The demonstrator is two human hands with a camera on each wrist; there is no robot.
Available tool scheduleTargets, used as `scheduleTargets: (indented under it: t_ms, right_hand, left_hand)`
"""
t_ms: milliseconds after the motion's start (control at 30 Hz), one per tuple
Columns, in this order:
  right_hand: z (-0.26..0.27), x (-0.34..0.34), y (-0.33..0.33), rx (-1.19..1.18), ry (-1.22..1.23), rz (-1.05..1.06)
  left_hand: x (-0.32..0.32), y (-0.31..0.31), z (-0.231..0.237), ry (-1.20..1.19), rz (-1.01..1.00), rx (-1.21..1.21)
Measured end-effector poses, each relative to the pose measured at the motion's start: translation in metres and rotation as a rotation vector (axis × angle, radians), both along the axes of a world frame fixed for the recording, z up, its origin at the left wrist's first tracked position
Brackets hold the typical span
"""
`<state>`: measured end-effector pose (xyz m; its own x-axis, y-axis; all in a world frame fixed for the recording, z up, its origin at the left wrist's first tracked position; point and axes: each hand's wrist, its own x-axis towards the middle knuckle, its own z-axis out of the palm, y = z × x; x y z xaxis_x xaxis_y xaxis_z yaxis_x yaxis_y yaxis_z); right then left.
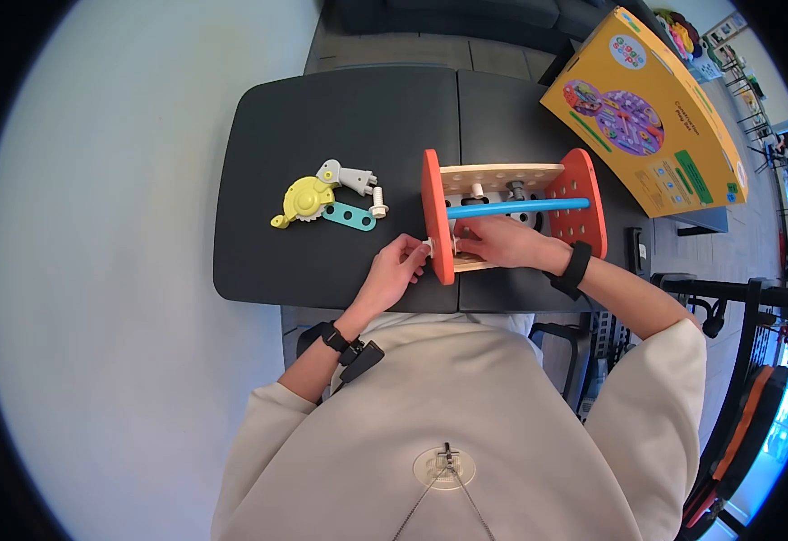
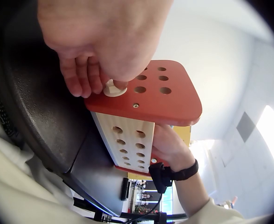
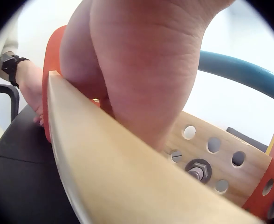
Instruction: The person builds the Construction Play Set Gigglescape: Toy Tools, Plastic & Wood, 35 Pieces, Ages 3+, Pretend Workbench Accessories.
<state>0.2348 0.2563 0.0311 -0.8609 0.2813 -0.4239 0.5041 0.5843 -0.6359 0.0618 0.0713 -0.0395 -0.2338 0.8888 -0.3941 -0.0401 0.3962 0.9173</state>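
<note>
A wooden toolbox with red-orange end panels (image 1: 436, 216) and a blue bar (image 1: 520, 208) stands before the person. The left hand (image 1: 392, 275) pinches a round white bolt head (image 2: 115, 88) against the outer face of the left end panel, its other fingers curled in the left wrist view. Reaching inside the box under the bar, the right hand (image 1: 506, 243) has its thumb and fingers around a small white piece (image 1: 456, 243) at that panel's inner side. In the right wrist view the wooden side board hides those fingertips. A grey bolt (image 3: 197, 172) sits in the opposite perforated board.
Left of the box on the dark table (image 1: 340, 108) lie a yellow-and-grey assembly (image 1: 307, 197), a teal perforated strip (image 1: 349, 216) and a white bolt (image 1: 377, 204). A large yellow carton (image 1: 646, 117) stands at the back right. A small black object (image 1: 635, 250) is near the right edge.
</note>
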Motion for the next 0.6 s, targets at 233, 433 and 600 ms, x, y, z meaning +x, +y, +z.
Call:
scheduleTargets:
  t_ms: [233, 433, 600]
  right_hand:
    - [-0.009, -0.004, 0.006, 0.024, -0.05, 0.136]
    - [0.005, -0.011, 0.009, 0.029, -0.098, 0.184]
    - [0.005, -0.011, 0.013, -0.009, -0.094, 0.184]
  left_hand:
    - [0.001, -0.001, 0.002, 0.002, 0.005, 0.004]
    - [0.002, -0.001, -0.002, 0.006, 0.018, 0.016]
    - [0.001, 0.0, 0.002, 0.006, 0.027, 0.019]
